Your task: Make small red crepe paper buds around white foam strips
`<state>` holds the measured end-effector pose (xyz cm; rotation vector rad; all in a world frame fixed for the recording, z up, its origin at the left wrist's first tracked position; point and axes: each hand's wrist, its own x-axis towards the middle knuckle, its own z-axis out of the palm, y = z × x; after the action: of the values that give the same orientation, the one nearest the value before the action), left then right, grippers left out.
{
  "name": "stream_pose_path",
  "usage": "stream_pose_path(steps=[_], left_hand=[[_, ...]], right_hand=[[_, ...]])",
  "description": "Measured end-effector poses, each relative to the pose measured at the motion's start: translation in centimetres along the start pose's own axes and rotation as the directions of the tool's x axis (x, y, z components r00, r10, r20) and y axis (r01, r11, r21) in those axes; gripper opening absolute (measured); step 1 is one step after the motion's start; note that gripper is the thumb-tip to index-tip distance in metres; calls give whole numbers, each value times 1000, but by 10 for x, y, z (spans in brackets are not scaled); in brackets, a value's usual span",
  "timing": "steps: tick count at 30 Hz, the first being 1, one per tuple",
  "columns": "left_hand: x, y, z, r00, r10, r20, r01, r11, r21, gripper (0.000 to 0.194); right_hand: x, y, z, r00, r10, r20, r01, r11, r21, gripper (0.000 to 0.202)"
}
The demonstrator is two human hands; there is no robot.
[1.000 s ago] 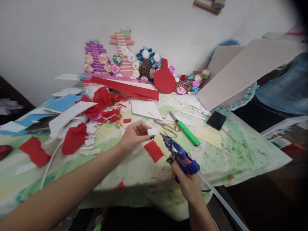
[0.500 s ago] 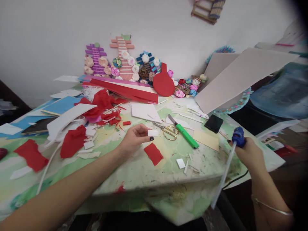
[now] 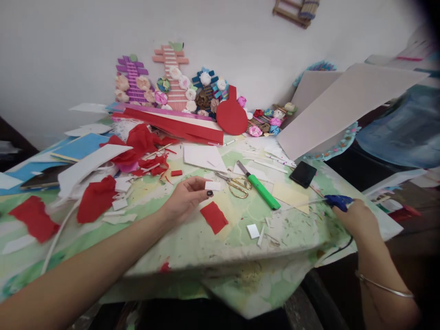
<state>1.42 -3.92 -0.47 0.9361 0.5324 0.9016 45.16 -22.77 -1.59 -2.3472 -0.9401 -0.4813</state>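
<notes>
The left hand (image 3: 185, 200), pinching a white card (image 3: 212, 185), is just left of the red paper (image 3: 214, 217), nearer it than the right hand (image 3: 357, 220) gripping a glue gun (image 3: 338, 200).

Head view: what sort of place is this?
Likely a craft workspace, perhaps a small studio: the right hand holds a blue glue gun, gold-handled scissors and a green cutter lie on the table, and flower-decorated pieces stand along the wall.

glue gun (image 3: 338, 200): partly hidden by right hand (image 3: 358, 221) | wooden frame (image 3: 290, 18): cut by top edge
</notes>
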Motion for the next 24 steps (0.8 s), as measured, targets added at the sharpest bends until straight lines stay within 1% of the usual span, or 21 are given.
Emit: stream_pose_path(steps=[2, 3, 4, 5, 6, 7, 8, 9, 10, 11, 13, 15, 17, 19, 24], left_hand=[[0, 1, 1, 1000, -17, -5, 16, 1000, -10, 27], [-1, 1, 2, 1000, -25, -8, 25, 1000, -17, 27], [-1, 1, 3, 999, -33, -10, 33, 999, -27, 27], [-2, 1, 4, 999, -40, -13, 40, 998, -44, 26], [-3, 1, 5, 999, -48, -17, 47, 997, -64, 26], [-4, 1, 7, 998, -58, -16, 56, 995, -85, 26], [-5, 0, 8, 998, -69, -11, 67, 993, -102, 25], [-6, -1, 9, 997, -79, -2, 78, 990, -114, 24], [-8, -2, 11, 996, -89, 13, 90, 989, -120, 24], [-9, -3, 12, 995, -98, 30, 101, 987, -122, 24], [-11, -5, 13, 992, -111, 66, 118, 986, -122, 24], [-12, -6, 14, 990, -112, 88, 123, 984, -128, 23], [-13, -7, 13, 989, -110, 96, 123, 983, -137, 21], [-13, -8, 13, 989, -115, 94, 127, 982, -140, 21], [-14, -11, 13, 986, -142, 86, 153, 978, -139, 22]], right_hand=[[-11, -23, -4, 998, 63, -23, -64, 997, -49, 62], [-19, -39, -6, 998, 64, -26, -65, 997, -40, 70], [-27, -58, -8, 999, 45, -23, -45, 999, -1, 67], [-37, -79, -9, 1000, -6, -4, 7, 983, 186, 58], [-49, -103, -9, 997, -71, 43, 45, 901, 432, 50], [-61, -127, -9, 987, -136, 84, 71, 844, 532, 39], [-75, -152, -8, 964, -217, 150, 79, 778, 623, 29], [-88, -176, -6, 921, -304, 244, -2, 621, 784, 25], [-100, -198, -4, 866, -380, 324, -108, 492, 864, 21], [-112, -218, -1, 818, -433, 378, -202, 400, 894, 20], [-129, -249, 4, 747, -510, 428, -344, 254, 904, 25], [-141, -266, 10, 726, -533, 436, -435, 135, 890, 26], [-147, -272, 15, 745, -509, 431, -466, 66, 882, 25], [-149, -272, 20, 765, -479, 431, -464, 56, 884, 22], [-151, -269, 23, 786, -436, 438, -432, 119, 894, 20]])
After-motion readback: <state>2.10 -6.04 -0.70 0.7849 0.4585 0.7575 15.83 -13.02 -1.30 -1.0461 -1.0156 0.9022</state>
